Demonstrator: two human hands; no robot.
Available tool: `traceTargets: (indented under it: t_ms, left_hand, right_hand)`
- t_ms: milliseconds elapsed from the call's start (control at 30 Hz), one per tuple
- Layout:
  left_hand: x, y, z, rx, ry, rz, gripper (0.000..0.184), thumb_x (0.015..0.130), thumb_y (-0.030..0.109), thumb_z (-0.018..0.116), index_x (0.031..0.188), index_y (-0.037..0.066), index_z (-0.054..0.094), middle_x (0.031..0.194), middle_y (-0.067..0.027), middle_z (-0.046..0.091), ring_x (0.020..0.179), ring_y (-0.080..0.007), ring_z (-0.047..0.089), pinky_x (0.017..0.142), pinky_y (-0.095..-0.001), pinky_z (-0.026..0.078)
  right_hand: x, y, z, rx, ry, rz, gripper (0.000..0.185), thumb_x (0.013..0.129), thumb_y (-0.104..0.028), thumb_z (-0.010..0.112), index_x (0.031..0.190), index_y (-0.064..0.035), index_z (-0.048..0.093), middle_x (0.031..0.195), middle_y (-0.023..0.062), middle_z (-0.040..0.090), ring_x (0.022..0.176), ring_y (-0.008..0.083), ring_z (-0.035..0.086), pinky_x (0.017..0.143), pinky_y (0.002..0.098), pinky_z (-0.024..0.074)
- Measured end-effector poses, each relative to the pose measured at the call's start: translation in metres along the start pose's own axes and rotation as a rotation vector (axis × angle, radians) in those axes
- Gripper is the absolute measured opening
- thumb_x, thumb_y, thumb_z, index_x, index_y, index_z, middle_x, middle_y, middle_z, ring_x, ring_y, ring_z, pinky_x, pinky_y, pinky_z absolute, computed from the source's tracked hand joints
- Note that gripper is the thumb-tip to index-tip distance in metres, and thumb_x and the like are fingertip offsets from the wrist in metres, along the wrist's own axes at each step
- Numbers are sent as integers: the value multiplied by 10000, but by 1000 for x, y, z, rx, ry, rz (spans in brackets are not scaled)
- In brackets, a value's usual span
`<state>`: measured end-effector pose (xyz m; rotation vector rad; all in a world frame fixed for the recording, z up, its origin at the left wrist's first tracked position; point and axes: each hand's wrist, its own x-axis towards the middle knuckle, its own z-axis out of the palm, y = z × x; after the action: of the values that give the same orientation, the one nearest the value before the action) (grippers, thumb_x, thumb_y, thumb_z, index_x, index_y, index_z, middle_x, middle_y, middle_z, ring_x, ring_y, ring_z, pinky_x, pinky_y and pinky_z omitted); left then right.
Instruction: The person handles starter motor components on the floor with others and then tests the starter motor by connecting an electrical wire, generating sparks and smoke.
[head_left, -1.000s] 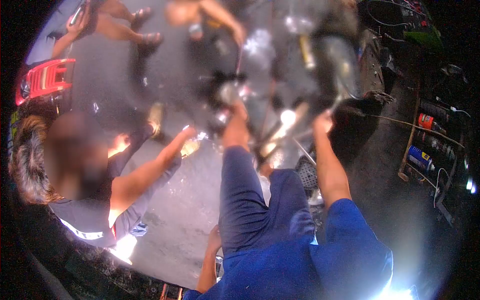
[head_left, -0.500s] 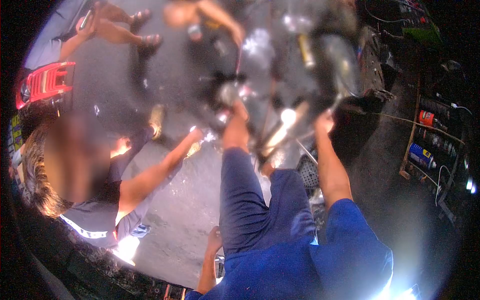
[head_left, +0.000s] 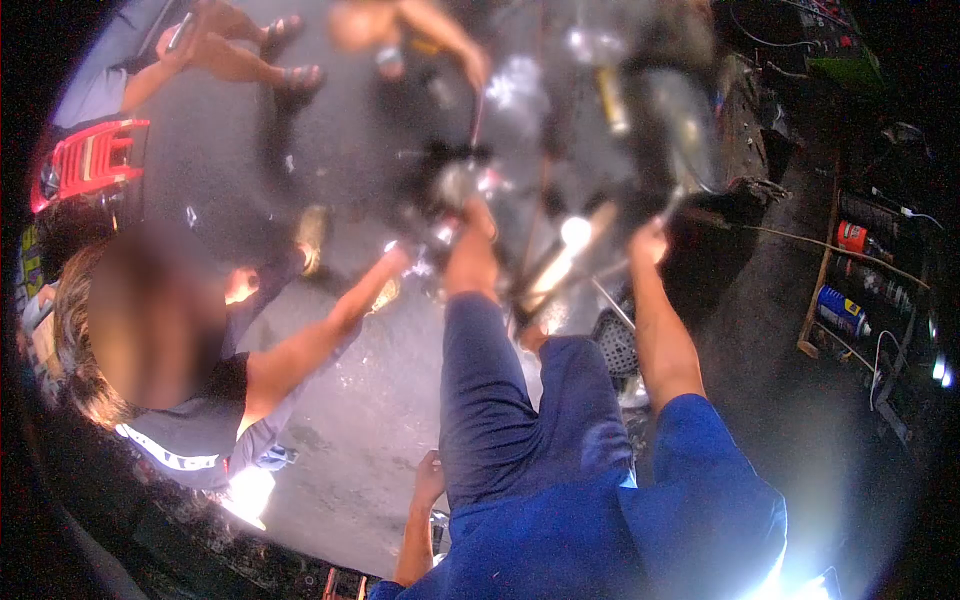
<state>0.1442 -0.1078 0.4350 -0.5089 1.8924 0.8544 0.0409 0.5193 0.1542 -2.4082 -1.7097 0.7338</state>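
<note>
My right hand [head_left: 650, 243] is stretched forward, beyond my right knee, with its fingers closed round a thin silvery metal tool [head_left: 674, 205]. The tool's far end points up and right into the blurred area, so its kind is unclear. Close to this hand, a long bar [head_left: 556, 275] with a bright glare lies at a slant. A dark perforated metal part [head_left: 617, 343] sits between my right forearm and knee. My left hand [head_left: 428, 480] is low beside my left thigh, its fingers partly hidden; I cannot make out anything in it.
At left a person in a dark top [head_left: 190, 440] reaches toward my foot. Another person's hand [head_left: 475, 68] at top holds a thin rod. A red plastic chair [head_left: 95, 165] stands far left. A blue can [head_left: 842, 312] and red-labelled bottle [head_left: 855, 238] sit on the right rack.
The left person's outstretched hand has moved slightly up and right, and their body leans a little. My right hand stays almost in place on the tool; my left hand has not visibly moved.
</note>
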Motion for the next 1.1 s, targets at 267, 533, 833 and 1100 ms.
traceTargets:
  t_ms: [267, 533, 833, 1100]
  left_hand:
    - [-2, 1, 4, 30, -17, -49, 254, 848, 164, 671, 1058, 26, 634, 939, -131, 715, 851, -203, 677, 730, -324, 518]
    - [-2, -13, 10, 107, 36, -62, 266, 851, 201, 667, 1064, 43, 643, 940, -149, 716, 864, -237, 689, 757, -355, 520]
    - [14, -58, 14, 18, 30, -28, 257, 858, 225, 660, 1050, 53, 641, 931, -150, 717, 864, -253, 688, 757, -355, 517]
    - [5, -38, 14, -3, 20, 9, 237, 839, 175, 691, 1028, 38, 647, 938, -128, 714, 865, -199, 666, 763, -334, 518]
  right_hand:
    - [12, 12, 13, -59, 41, -51, 687, 963, -562, 365, 1106, 39, 666, 1077, 272, 664, 994, 438, 644, 886, 507, 498]
    - [-18, -16, -15, -23, 2, 2, 669, 960, -549, 401, 1111, 48, 664, 1090, 278, 659, 1003, 441, 639, 894, 496, 495]
    - [-1, 0, 3, 6, 66, -21, 654, 943, -551, 444, 1090, 42, 677, 1046, 269, 675, 976, 419, 658, 868, 489, 508]
    - [0, -3, 2, -28, 46, 33, 630, 934, -554, 459, 1040, 18, 701, 983, 256, 693, 915, 429, 673, 821, 500, 530]
